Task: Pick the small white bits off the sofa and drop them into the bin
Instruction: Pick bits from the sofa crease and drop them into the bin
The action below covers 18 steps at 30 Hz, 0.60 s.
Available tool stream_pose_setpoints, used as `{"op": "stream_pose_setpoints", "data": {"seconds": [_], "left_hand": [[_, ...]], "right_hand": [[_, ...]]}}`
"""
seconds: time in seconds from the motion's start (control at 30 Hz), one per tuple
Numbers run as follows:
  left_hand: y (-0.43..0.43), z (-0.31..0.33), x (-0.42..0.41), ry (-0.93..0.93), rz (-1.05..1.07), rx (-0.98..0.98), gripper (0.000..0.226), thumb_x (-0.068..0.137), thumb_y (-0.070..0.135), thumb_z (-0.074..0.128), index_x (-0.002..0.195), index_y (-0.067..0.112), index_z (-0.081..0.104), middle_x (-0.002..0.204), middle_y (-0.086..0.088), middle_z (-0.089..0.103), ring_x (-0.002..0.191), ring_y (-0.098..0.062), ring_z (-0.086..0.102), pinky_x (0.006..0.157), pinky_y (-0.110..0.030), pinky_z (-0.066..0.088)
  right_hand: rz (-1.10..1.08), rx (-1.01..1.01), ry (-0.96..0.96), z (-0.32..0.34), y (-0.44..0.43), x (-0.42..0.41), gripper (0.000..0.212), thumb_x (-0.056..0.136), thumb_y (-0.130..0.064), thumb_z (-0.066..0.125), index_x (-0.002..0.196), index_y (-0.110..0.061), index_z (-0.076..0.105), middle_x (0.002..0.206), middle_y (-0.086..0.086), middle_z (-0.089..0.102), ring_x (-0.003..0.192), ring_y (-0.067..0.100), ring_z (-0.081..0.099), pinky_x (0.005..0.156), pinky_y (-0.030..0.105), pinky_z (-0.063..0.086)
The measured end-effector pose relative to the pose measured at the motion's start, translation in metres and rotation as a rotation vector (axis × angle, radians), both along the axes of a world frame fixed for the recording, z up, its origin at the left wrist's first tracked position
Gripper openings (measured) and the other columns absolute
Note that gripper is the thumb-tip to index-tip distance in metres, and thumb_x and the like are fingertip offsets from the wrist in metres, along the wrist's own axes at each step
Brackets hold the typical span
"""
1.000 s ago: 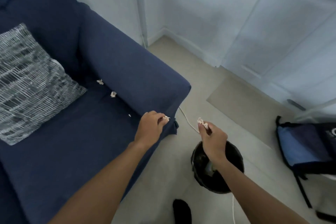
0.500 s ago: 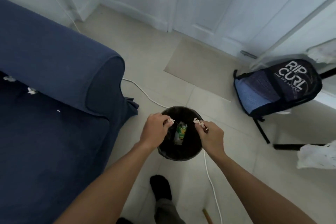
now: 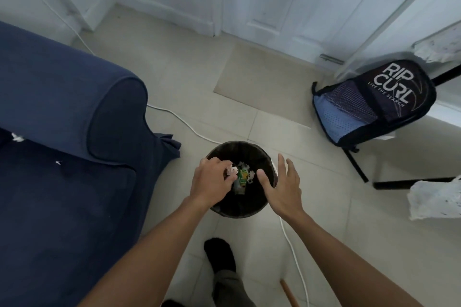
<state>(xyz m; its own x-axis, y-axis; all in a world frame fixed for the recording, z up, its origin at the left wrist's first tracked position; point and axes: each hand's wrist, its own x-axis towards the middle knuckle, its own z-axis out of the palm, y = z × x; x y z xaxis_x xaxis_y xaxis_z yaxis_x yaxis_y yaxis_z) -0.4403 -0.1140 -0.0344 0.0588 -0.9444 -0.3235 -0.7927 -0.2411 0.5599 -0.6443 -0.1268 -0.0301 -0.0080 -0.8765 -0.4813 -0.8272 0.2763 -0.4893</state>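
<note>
A round black bin (image 3: 264, 154) stands on the tiled floor beside the blue sofa (image 3: 62, 182). My left hand (image 3: 212, 180) hovers over the bin's left side, fingers pinched on a small white bit (image 3: 234, 169). Spread flat over the bin's right rim, my right hand (image 3: 280, 184) holds nothing. Inside the bin lie white scraps and a green packet (image 3: 242, 177). Two white bits remain on the sofa seat, one larger (image 3: 17, 137) near the armrest and one tiny (image 3: 58, 162).
A dark backpack (image 3: 371, 104) leans against a black chair leg at the right. A white cable (image 3: 184, 124) runs across the floor past the bin. My foot in a black sock (image 3: 220, 254) stands below the bin. White doors close off the far side.
My view swung from the sofa to the bin. Both hands carried their bits over the bin. My right hand has spread its fingers and its bit is gone; the left still pinches one.
</note>
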Motion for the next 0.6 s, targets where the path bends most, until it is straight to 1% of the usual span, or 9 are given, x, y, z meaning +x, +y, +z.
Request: {"op": "stream_pose_setpoints", "data": {"seconds": [0.07, 0.13, 0.17, 0.23, 0.27, 0.33, 0.43, 0.6], "left_hand": [[0.001, 0.001, -0.002, -0.128, -0.058, 0.053, 0.068, 0.086, 0.059, 0.056, 0.145, 0.032, 0.038, 0.144, -0.001, 0.045, 0.130, -0.027, 0.035, 0.105, -0.044, 0.036], [0.002, 0.002, -0.003, -0.213, -0.095, 0.076, 0.085, 0.081, 0.072, 0.048, 0.152, 0.037, 0.016, 0.160, -0.005, 0.019, 0.143, -0.033, 0.016, 0.110, -0.052, 0.025], [0.002, 0.001, -0.003, -0.238, -0.105, 0.084, 0.090, 0.080, 0.077, 0.042, 0.153, 0.038, 0.007, 0.163, -0.007, 0.007, 0.147, -0.036, 0.005, 0.113, -0.056, 0.019], [0.004, 0.000, 0.000, -0.272, -0.107, 0.089, 0.094, 0.078, 0.084, 0.030, 0.153, 0.038, -0.003, 0.165, -0.007, -0.008, 0.148, -0.036, -0.014, 0.116, -0.061, 0.007], [0.004, 0.001, 0.002, -0.282, -0.105, 0.088, 0.096, 0.077, 0.086, 0.026, 0.153, 0.038, -0.006, 0.165, -0.008, -0.012, 0.147, -0.036, -0.020, 0.116, -0.062, 0.001], [0.005, 0.002, 0.005, -0.297, -0.108, 0.096, 0.097, 0.075, 0.088, 0.019, 0.153, 0.038, -0.008, 0.164, -0.008, -0.016, 0.146, -0.035, -0.026, 0.116, -0.063, -0.005], [0.006, 0.004, 0.011, -0.315, -0.107, 0.102, 0.098, 0.073, 0.090, 0.013, 0.154, 0.037, -0.007, 0.164, -0.008, -0.017, 0.146, -0.035, -0.027, 0.115, -0.064, -0.006], [0.009, 0.015, 0.022, -0.338, -0.094, 0.073, 0.095, 0.077, 0.087, 0.017, 0.154, 0.037, -0.002, 0.164, -0.009, -0.014, 0.146, -0.035, -0.026, 0.116, -0.063, -0.006]], "right_hand": [[-0.008, -0.002, 0.001, 0.000, 0.000, -0.003, 0.089, 0.085, -0.079, 0.029, 0.158, -0.035, 0.005, 0.168, 0.004, 0.002, 0.154, 0.026, 0.002, 0.119, 0.058, 0.016], [-0.008, -0.013, 0.009, -0.001, -0.001, -0.006, 0.089, 0.085, -0.080, 0.026, 0.158, -0.034, 0.004, 0.168, 0.004, 0.002, 0.154, 0.026, 0.000, 0.120, 0.057, 0.015], [-0.005, -0.019, 0.018, -0.002, -0.001, -0.007, 0.090, 0.084, -0.081, 0.024, 0.158, -0.034, 0.004, 0.168, 0.004, 0.002, 0.154, 0.026, 0.000, 0.121, 0.058, 0.014], [0.006, -0.029, 0.035, -0.001, -0.002, -0.006, 0.091, 0.082, -0.082, 0.022, 0.158, -0.034, 0.004, 0.168, 0.004, 0.001, 0.154, 0.026, -0.001, 0.121, 0.058, 0.013], [0.013, -0.030, 0.041, 0.000, -0.002, -0.005, 0.092, 0.081, -0.083, 0.021, 0.158, -0.035, 0.004, 0.168, 0.004, 0.000, 0.154, 0.026, -0.002, 0.121, 0.059, 0.012], [0.031, -0.038, 0.054, 0.002, -0.001, -0.004, 0.095, 0.079, -0.086, 0.017, 0.158, -0.036, 0.004, 0.168, 0.004, -0.001, 0.154, 0.026, -0.004, 0.121, 0.060, 0.009], [0.068, -0.057, 0.069, 0.002, -0.001, -0.003, 0.103, 0.072, -0.094, 0.008, 0.157, -0.037, 0.003, 0.168, 0.003, -0.002, 0.154, 0.026, -0.006, 0.120, 0.062, 0.008], [0.125, -0.067, 0.098, 0.009, -0.004, 0.001, 0.101, 0.073, -0.094, 0.009, 0.157, -0.039, 0.000, 0.168, 0.001, -0.005, 0.154, 0.025, -0.010, 0.120, 0.062, 0.006]]}}
